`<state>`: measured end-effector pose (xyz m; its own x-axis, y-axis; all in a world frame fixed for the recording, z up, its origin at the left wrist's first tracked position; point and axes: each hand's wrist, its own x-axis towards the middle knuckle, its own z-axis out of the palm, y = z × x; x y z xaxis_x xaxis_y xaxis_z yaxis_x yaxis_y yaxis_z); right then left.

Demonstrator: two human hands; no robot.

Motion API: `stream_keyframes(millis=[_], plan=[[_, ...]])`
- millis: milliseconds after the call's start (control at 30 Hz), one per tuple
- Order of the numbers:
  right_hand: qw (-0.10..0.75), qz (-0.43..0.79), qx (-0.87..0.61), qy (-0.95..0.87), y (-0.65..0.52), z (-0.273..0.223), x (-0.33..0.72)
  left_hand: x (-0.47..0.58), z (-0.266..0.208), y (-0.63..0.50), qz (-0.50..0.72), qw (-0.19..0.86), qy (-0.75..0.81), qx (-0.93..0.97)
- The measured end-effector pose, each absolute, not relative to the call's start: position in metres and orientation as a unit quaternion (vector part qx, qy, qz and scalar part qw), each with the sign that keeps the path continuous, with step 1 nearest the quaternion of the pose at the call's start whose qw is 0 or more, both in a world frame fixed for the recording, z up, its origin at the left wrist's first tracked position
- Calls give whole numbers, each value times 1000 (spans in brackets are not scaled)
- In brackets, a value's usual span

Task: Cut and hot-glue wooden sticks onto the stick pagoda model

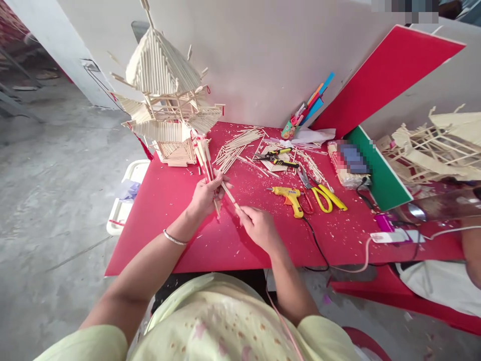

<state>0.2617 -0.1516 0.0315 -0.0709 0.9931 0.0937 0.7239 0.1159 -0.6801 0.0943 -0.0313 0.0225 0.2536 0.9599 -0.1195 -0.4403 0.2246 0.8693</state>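
Note:
My left hand (207,194) is closed around a bundle of thin wooden sticks (202,150), with red and white wrapping visible along it. The bundle points away from me toward the stick pagoda model (173,131), whose roofs and base are made of rows of pale sticks. Between thumb and fingers, my right hand (258,224) grips the near end of a single wooden stick (230,194). That stick's far end runs into my left hand, where the fingers hide it.
Loose sticks (240,145) lie in the middle. Yellow-and-black cutters (280,159), yellow-handled pliers (319,193) and a yellow glue gun (289,195) with a trailing cord are at the right. Beyond a green board (379,175) are another stick model (417,150) and another person's arm (472,245).

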Motion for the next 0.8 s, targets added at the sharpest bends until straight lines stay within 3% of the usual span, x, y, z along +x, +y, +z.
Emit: stream_keyframes(millis=[167,233,367,467,700,800], plan=[[169,316,-664,-657,-225,31,323,88,26,-25,541,685,351,339],[165,371,-683,-607,-246,28,342,85,23,-20,533,671,382,346],[287,382,-714,-512,-242,29,343,90,12,-18,442,657,464,398],[351,347,-680,-542,-206,34,319,94,6,-21,466,610,477,427],[518,343,-599,-506,-103,42,273,94,10,-35,486,632,361,484],[527,331,-573,-533,-75,51,261,96,10,-40,449,666,331,497]])
